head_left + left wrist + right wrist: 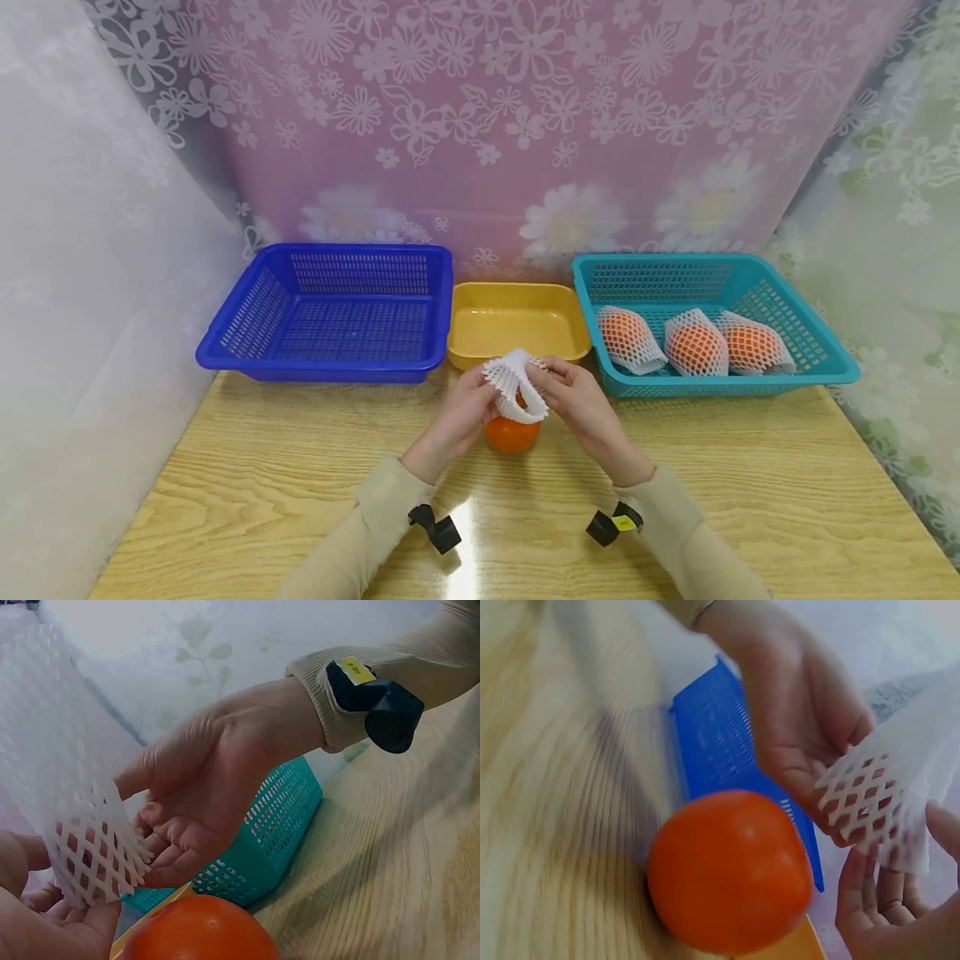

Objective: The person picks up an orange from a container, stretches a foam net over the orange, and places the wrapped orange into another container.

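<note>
Both hands hold a white foam net sleeve [507,377] between them, its open rim spread toward me in the head view. My left hand [467,410] pinches one side of the rim. Across from it, my right hand [587,410] grips the other side with thumb and fingers. A smooth, round orange fruit [512,437] rests on the table just below the sleeve, partly covered by it in the head view. From the right wrist, the fruit [730,871] shows bare and apart from the net [877,799], which tapers upward from the fingers.
A yellow basin [517,321] stands behind the hands. To its left is a blue basket [438,333] with nothing in it. On its right, a teal basket [821,350] holds several orange fruits in foam nets [696,346]. All stand on a wooden table [285,467].
</note>
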Demonstrator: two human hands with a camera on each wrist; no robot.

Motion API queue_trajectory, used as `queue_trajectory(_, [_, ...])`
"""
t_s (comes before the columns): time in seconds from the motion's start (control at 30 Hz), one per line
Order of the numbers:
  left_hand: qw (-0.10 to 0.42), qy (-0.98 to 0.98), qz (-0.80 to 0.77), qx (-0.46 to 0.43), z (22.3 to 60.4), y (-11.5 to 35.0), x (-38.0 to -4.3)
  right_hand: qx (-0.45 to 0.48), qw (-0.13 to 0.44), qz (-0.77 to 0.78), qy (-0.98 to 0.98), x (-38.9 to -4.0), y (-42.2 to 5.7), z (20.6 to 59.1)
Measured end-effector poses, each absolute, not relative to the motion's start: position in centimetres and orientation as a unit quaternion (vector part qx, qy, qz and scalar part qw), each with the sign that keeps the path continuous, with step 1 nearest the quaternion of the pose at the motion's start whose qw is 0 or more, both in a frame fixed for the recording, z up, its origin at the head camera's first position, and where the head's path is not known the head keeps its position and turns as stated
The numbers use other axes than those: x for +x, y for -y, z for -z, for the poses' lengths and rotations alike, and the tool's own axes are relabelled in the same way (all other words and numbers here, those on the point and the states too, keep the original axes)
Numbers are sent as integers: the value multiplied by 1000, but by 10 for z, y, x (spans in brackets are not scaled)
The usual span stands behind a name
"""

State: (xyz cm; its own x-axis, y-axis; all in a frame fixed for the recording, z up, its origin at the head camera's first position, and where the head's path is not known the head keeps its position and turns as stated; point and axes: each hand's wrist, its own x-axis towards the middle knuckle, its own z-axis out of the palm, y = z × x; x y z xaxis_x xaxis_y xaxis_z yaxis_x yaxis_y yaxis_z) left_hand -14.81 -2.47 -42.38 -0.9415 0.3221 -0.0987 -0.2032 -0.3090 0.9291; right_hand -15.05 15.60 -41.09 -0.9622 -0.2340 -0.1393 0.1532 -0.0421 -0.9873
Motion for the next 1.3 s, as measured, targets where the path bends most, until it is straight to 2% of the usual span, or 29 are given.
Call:
queue_trajectory(0.43, [165, -520, -838, 7, 428, 29, -151, -1, 161, 827, -538, -147, -160, 414])
queue_trajectory(0.7, [170, -514, -840, -40, 438, 38, -149, 29, 178, 798, -575, -140, -163, 427])
queue_trajectory(0.9, [192, -543, -815, -57, 449, 44, -146, 50, 195, 784, -587, -135, -166, 443])
queue_trajectory(1.3, [200, -593, -775, -82, 466, 47, -143, 100, 184, 755, -621, -135, -165, 463])
